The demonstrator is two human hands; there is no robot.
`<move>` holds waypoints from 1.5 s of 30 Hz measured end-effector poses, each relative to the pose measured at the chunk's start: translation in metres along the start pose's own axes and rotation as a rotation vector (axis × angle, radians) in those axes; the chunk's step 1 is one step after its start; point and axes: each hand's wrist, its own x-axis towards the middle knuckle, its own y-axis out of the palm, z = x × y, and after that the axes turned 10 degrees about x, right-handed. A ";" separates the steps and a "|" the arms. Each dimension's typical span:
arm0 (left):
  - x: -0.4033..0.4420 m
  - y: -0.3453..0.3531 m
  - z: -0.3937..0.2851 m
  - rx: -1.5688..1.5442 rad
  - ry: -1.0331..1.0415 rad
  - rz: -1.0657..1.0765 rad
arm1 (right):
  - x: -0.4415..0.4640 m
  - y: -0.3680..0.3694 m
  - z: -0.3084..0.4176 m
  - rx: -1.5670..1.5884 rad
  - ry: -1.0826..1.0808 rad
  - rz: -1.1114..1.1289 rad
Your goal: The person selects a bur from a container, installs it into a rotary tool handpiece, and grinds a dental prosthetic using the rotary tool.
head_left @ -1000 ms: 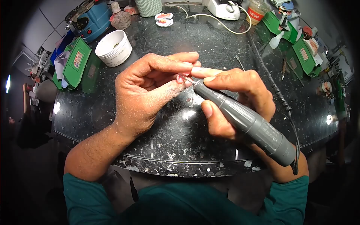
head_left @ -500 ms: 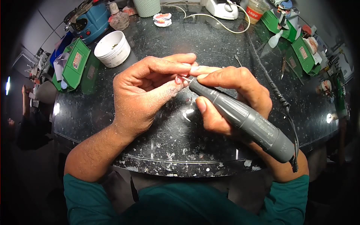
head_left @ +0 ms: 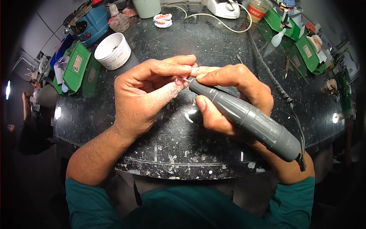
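My left hand [head_left: 139, 89], dusted with pale powder, pinches a small glossy pink piece [head_left: 178, 81] between thumb and fingers. Most of that piece is hidden by the fingers, so I cannot tell its full shape. My right hand [head_left: 244, 86] grips a dark grey rotary handpiece [head_left: 249, 116], slanting down to the right. The handpiece's thin metal bit points at the pink piece, at or very near its surface. My two hands meet at the fingertips, above the middle of the bench.
The black bench [head_left: 183, 141] is speckled with dust. At the back left are a white tub [head_left: 113, 53], a green bin [head_left: 76, 65] and a blue machine [head_left: 89, 26]. A dental model [head_left: 163, 21] stands behind. A coiled cord [head_left: 274, 78] runs along the right, near another green bin [head_left: 309, 55].
Both hands and the handpiece have shifted slightly left in the view. The bit still meets the pink piece at about the same spot, and both grips are unchanged.
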 end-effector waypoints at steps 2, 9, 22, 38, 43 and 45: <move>0.000 0.001 -0.001 0.011 0.007 0.000 | 0.001 -0.001 -0.001 0.007 -0.010 0.003; 0.000 -0.001 0.000 -0.007 0.016 0.000 | 0.000 0.000 -0.003 0.024 -0.028 -0.006; 0.000 -0.003 0.000 0.044 0.023 0.016 | 0.000 -0.002 -0.001 0.000 -0.010 0.027; 0.000 -0.004 0.004 0.003 0.044 0.015 | 0.001 -0.002 0.001 0.011 -0.012 0.035; 0.000 -0.002 0.001 0.037 0.038 0.006 | 0.000 -0.001 -0.002 0.014 -0.044 0.029; 0.000 -0.002 0.000 0.039 0.027 0.004 | 0.001 -0.001 -0.003 0.012 -0.054 0.041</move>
